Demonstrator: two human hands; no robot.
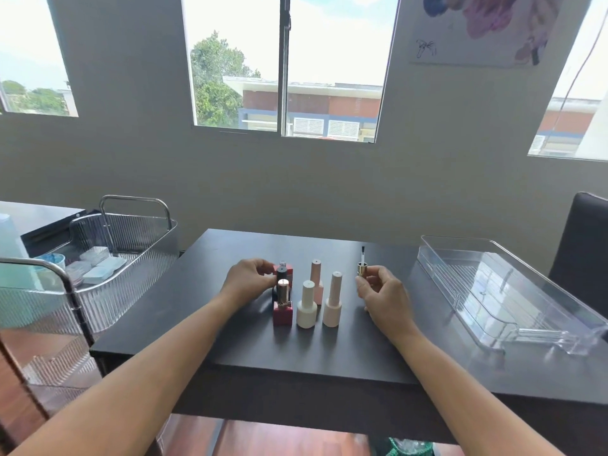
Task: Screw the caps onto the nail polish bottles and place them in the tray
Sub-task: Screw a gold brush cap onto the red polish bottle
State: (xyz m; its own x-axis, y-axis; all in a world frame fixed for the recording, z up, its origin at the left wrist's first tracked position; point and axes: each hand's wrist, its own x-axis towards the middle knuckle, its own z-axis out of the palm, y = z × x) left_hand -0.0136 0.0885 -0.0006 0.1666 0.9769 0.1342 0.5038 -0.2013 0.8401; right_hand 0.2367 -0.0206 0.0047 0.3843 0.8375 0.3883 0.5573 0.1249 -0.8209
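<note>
two hands: left (251, 280) grips red bottle (287, 268), right (384, 296) pinches brush cap (362, 269).

no readable text, labels or numbers

A ribbed cart (141, 238) stands left of the dark table (230, 350), a chair (579, 238) right.

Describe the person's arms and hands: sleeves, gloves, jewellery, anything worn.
Both forearms are bare, no sleeve in view. The left hand and right hand wear no gloves; no watch, bracelet or ring shows. Nails are too small to judge.
</note>
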